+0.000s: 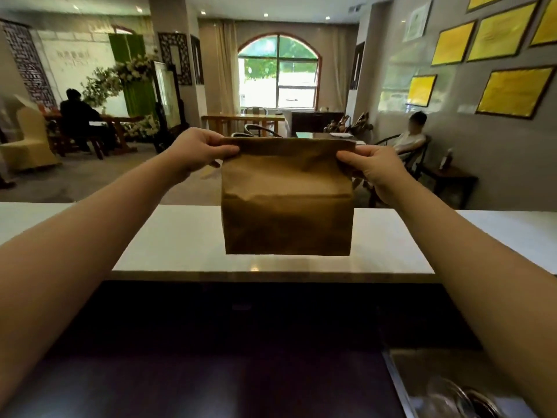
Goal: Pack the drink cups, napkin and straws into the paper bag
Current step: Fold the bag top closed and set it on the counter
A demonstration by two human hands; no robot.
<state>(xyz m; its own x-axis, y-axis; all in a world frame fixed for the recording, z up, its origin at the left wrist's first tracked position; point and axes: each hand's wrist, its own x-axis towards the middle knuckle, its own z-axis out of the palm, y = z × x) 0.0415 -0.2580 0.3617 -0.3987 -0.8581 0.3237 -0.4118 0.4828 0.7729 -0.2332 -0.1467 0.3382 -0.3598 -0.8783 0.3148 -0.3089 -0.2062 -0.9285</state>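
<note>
Paper bag (286,200), brown, with its top folded flat, is held up over the white worktop (180,236), near the middle of its near edge. Whether its base touches the surface cannot be told. The left hand (200,152) pinches the folded top at the bag's left corner, thumb in front, its grip pressed together on the paper. The right hand (369,170) pinches the right corner the same way. Both bare forearms reach forward over a dark lower counter (211,357). A metal sink (446,384) sits at lower right.
</note>
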